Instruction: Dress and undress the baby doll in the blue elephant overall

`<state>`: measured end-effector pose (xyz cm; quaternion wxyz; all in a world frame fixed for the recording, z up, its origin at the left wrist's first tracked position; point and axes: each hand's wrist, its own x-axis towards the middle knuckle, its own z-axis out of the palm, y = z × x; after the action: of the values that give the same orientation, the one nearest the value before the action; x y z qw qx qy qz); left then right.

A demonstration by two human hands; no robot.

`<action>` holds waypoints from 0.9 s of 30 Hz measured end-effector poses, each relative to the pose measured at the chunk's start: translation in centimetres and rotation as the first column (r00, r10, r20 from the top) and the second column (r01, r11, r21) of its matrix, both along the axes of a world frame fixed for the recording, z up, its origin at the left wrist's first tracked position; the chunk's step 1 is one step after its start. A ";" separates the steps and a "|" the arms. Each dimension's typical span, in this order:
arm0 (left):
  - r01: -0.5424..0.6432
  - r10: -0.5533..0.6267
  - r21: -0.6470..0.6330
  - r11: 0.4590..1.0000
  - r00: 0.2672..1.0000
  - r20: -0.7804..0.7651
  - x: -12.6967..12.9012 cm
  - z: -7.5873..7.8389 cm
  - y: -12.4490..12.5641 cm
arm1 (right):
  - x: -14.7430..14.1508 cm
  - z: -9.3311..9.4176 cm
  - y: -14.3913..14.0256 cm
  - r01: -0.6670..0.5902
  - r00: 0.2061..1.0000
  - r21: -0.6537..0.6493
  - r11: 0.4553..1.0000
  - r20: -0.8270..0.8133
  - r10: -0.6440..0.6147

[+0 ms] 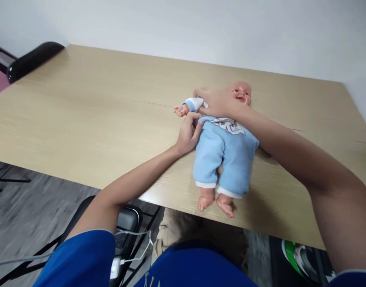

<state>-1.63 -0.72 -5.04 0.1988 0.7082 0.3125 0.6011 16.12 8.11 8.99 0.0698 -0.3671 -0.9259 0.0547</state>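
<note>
The doll (223, 147) lies on its back near the table's (95, 115) front edge (feet poke over). The left hand (188, 133) pinches its sleeve, maybe. The right hand (217, 103) lies flat, fingers loose, on its chest. Lots of bare table left.

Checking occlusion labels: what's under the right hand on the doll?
The right hand lies over the baby doll's upper chest and shoulder, at the blue outfit's collar. The neck and that part of the chest are covered. The left hand pinches the fabric beside it.
</note>
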 end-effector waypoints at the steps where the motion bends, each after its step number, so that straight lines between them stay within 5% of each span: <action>1: -0.004 0.004 0.004 1.000 1.000 -0.017 -0.1 0.0 -0.1 | 0.7 0.0 0.0 0.019 0.998 -0.017 1.000 -0.063 -0.020; 8: -0.160 0.167 0.138 0.977 0.985 -0.041 -0.6 -0.5 -0.6 | 3.8 -1.3 0.1 0.022 0.912 -0.233 0.972 -0.393 -0.114; 12: -0.078 0.063 0.170 0.982 0.994 0.092 -0.2 -0.6 -0.4 | 3.5 -1.7 -0.1 -0.015 0.910 -0.213 0.977 -0.407 -0.075; 17: -0.010 0.053 -0.158 0.987 0.961 0.271 0.2 -0.2 0.1 | 3.5 -1.6 -0.6 -0.067 0.927 -0.268 0.961 -0.373 -0.039; 21: 0.093 0.066 -0.371 0.924 0.917 0.394 0.4 -0.4 0.5 | 4.5 -1.0 -2.4 0.006 0.906 -0.311 0.950 -0.400 -0.137; 27: 0.265 0.072 -0.511 0.817 0.833 0.548 0.7 -0.4 0.7 | 4.9 -1.7 -5.8 0.104 0.933 -0.276 0.955 -0.304 -0.190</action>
<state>-0.89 -0.04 -5.45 0.5121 0.4313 0.3692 0.6445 21.05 2.31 7.31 0.1786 -0.4276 -0.8563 0.2282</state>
